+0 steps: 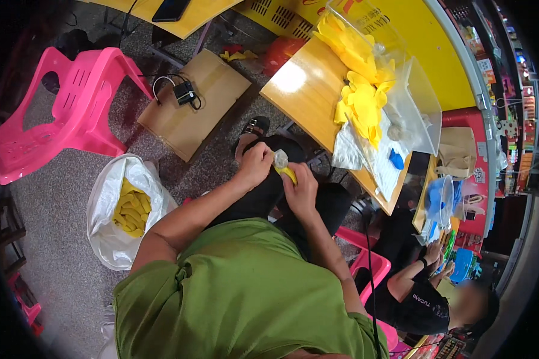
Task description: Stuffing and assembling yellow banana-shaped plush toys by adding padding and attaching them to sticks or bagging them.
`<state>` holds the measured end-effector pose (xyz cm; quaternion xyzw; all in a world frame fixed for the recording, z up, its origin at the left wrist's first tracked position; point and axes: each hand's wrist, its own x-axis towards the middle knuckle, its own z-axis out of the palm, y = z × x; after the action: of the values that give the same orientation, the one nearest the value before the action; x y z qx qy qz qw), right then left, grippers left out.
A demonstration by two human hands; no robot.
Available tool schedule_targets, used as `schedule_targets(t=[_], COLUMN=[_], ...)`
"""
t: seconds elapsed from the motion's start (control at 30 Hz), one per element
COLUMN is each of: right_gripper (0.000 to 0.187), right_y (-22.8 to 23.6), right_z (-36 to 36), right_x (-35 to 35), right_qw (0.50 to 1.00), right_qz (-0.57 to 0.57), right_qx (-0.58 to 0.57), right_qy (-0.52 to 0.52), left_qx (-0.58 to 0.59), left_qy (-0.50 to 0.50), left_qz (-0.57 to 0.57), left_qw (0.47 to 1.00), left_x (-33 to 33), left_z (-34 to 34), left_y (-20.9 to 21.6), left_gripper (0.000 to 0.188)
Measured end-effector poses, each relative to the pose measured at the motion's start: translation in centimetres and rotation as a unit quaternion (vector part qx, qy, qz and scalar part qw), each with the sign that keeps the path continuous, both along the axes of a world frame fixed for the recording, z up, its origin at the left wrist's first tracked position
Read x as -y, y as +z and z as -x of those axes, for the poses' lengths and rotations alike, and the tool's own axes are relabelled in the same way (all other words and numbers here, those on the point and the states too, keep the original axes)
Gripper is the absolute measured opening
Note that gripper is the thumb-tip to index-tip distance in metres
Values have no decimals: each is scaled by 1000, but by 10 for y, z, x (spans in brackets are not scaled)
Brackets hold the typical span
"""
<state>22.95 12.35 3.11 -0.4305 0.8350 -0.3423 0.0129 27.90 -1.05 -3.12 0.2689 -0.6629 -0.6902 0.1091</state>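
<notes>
Above my lap, my left hand (257, 164) is closed with its fingertips on a small clear, crumpled-looking piece (280, 158). My right hand (301, 190) is wrapped round a small yellow piece (288, 174) whose end shows past the fingers. The clear piece and the yellow piece meet between my hands; how they join is too small to make out. To the left on the floor, a white woven sack (102, 206) stands open with many yellow curved pieces (133, 209) inside.
A wooden table (299, 90) at the right holds yellow flat cut pieces (362, 102), a clear bin (422, 113) and a blue piece (396, 158). Ahead lie flat cardboard (191, 110) and a black adapter (184, 93). A pink chair (81, 113) stands left; a co-worker (416, 293) sits right.
</notes>
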Motion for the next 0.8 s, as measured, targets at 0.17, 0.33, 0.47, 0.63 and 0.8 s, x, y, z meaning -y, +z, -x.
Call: schedule_targets(t=[0.17, 0.33, 0.47, 0.63, 0.8], right_gripper=[17, 23, 40, 33, 28], right_y=[0, -3, -7, 2, 8], right_z=[-6, -6, -4, -3, -6], right_x=[-11, -16, -20, -10, 3], right_qw=[1000, 995, 983, 957, 959], right_qz=[7, 5, -89, -236, -204], right_qx=[-29, -104, -146, -167, -195], right_qy=[-3, -4, 68, 32, -4], left_qx=[2, -10, -8, -60, -51], left_qy=[-36, -29, -39, -23, -13], left_qz=[119, 69, 55, 213, 205], left_qw=[992, 997, 998, 975, 977], left_x=[-7, -6, -9, -15, -16], left_z=[-13, -14, -15, -20, -18], left_y=[5, 4, -4, 17, 2], left_gripper=[12, 15, 15, 13, 12])
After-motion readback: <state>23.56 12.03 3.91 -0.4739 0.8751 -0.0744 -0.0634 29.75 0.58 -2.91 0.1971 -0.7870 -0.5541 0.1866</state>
